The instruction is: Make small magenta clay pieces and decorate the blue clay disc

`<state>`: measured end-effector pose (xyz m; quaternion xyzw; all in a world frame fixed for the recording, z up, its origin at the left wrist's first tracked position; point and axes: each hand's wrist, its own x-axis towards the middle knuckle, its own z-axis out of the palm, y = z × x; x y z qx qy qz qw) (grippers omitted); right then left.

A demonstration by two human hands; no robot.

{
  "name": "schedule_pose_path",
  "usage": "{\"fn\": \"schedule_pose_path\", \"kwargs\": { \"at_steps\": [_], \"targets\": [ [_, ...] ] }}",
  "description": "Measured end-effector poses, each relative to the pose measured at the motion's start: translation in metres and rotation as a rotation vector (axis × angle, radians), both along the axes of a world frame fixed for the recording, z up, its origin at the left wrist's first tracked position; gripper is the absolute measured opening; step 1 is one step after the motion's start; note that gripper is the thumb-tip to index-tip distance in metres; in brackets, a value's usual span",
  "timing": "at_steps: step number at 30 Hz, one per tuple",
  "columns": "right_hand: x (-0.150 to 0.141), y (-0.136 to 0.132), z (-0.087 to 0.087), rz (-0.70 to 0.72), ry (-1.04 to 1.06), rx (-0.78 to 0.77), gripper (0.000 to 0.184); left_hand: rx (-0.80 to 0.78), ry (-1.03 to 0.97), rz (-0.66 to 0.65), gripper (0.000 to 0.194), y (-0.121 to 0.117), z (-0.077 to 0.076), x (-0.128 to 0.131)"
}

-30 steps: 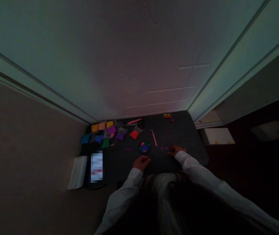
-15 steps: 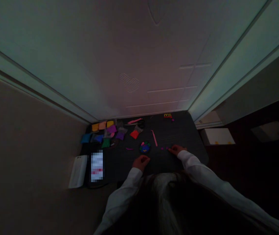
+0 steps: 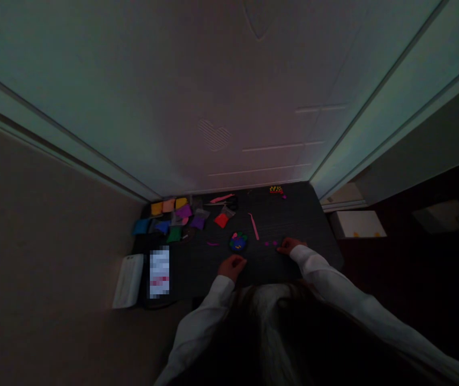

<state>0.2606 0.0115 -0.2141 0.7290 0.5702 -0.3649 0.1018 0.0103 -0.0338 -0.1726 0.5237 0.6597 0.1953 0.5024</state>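
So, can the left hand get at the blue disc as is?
Likely yes: the blue disc sits just past the left hand, with nothing visible between. The right hand is off by the purple dots, leaving the way free.

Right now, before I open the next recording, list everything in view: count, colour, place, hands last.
Dark wood-grain table: one, black-grey, against wall
Small packets: at least nine, mixed colours, left to middle
Blurred bright screen: one, whitish, near left
White oblong object: one, left edge
Slim tool: one, pink, back
Scissors: one, dark-handled, beside it
Slender tweezers: one, pink, middle
Round decorated piece: one, mostly blue, middle
Curved strip: one, purple, left of it
Small dots: two, purple, by right hand
Dotted piece: one, yellow-red, back right
White box: one, beyond table's right
Left hand; right hand: bare, white-sleeved
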Motion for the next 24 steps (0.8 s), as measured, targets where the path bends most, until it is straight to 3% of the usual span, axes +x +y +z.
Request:
{"fn": "schedule_pose_path", "kwargs": {
  "at_steps": [8, 24],
  "targets": [
    [-0.002, 0.003, 0.001, 0.013, -0.033, -0.034, 0.032, 0.027, 0.037, -0.003, 0.029, -0.002, -0.005, -0.001],
    [-0.015, -0.001, 0.011, 0.028, -0.129, -0.003, 0.047, 0.016, 0.031, -0.026, 0.031, -0.002, -0.004, 0.000]
  ]
}}
